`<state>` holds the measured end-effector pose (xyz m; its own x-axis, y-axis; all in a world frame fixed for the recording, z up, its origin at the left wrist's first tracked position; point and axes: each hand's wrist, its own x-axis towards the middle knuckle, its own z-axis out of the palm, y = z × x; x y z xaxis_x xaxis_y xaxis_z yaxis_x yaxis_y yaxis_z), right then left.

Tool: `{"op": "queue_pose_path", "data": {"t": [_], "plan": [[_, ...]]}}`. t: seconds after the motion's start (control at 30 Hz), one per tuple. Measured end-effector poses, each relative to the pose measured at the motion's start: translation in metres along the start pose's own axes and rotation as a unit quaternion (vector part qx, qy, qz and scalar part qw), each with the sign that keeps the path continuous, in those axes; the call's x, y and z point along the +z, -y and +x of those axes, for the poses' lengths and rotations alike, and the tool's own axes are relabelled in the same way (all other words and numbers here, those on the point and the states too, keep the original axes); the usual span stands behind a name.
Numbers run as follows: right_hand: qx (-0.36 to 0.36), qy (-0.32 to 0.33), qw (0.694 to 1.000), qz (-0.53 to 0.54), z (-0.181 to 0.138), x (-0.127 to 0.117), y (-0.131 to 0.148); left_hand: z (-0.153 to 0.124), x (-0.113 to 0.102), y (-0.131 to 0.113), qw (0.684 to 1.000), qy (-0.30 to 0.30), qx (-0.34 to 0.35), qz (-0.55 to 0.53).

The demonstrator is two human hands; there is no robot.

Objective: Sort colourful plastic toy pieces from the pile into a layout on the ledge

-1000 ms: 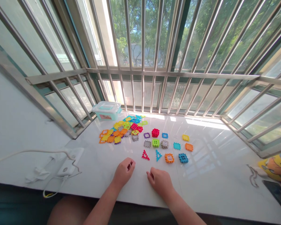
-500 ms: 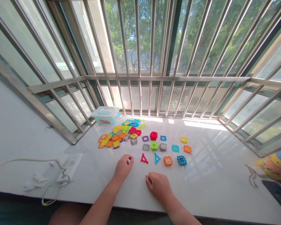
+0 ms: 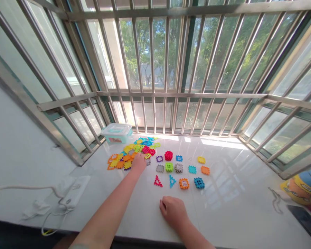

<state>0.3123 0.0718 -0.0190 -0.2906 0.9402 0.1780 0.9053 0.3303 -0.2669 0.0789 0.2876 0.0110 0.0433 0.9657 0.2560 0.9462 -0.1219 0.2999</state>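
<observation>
My left hand reaches into the front right of a heap of colourful plastic interlocking building pieces; its fingertips are hidden, so a grip cannot be made out. My right hand rests on the white tabletop with its fingers curled in and nothing visible in them. Beyond it, sorted pieces lie in rows: a red triangle, a blue triangle, an orange window square and a dark blue square stack. Behind these are a green stack, a grey stack and a red stack.
A lidded turquoise box stands at the back left by the window bars. On the left lies a white power strip with cables. A phone and a yellow cartoon-printed object are at the right edge.
My left hand has moved forward from the bare tabletop to the heap. My right hand stays in about the same place, and the view has tilted slightly upward.
</observation>
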Motion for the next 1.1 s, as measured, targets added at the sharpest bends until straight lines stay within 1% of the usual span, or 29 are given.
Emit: {"op": "queue_pose_path", "data": {"t": [0.1, 0.23, 0.33, 0.43, 0.5, 0.6, 0.7, 0.77, 0.83, 0.93, 1.0, 1.1], "plan": [[-0.001, -0.007, 1.000, 0.002, 0.000, 0.002, -0.001, 0.008, 0.000, -0.001, 0.999, 0.042, -0.004, 0.030], [-0.003, -0.013, 1.000, 0.006, 0.001, 0.003, -0.001, 0.011, 0.000, -0.002, 0.998, 0.048, 0.001, 0.037], [-0.002, -0.014, 1.000, 0.008, 0.001, 0.002, -0.001, 0.010, -0.004, -0.004, 0.999, 0.026, 0.016, 0.030], [0.001, -0.013, 1.000, 0.009, 0.002, 0.001, -0.001, 0.006, -0.013, -0.006, 0.999, -0.015, 0.035, 0.012], [0.001, -0.012, 1.000, 0.011, 0.002, 0.000, -0.001, -0.002, -0.020, -0.006, 0.998, -0.044, 0.055, -0.005], [0.001, -0.008, 1.000, 0.015, 0.002, 0.000, -0.001, -0.026, -0.032, -0.006, 0.991, -0.088, 0.101, -0.028], [0.001, -0.007, 1.000, 0.013, 0.002, 0.001, -0.002, -0.066, -0.041, -0.005, 0.983, -0.113, 0.138, -0.042], [0.001, -0.007, 1.000, 0.010, 0.002, 0.001, -0.003, -0.096, -0.045, -0.005, 0.981, -0.108, 0.153, -0.053], [0.000, -0.007, 1.000, 0.008, 0.002, 0.001, -0.003, -0.127, -0.046, -0.004, 0.981, -0.090, 0.162, -0.064], [-0.001, -0.008, 1.000, 0.007, 0.002, 0.000, -0.003, -0.165, -0.043, -0.001, 0.982, -0.064, 0.154, -0.084], [-0.001, -0.007, 1.000, 0.005, 0.002, -0.001, -0.003, -0.185, -0.040, 0.002, 0.984, -0.053, 0.140, -0.099], [-0.001, -0.004, 1.000, 0.002, 0.001, -0.001, -0.003, -0.205, -0.035, 0.005, 0.985, -0.040, 0.121, -0.118]]}}
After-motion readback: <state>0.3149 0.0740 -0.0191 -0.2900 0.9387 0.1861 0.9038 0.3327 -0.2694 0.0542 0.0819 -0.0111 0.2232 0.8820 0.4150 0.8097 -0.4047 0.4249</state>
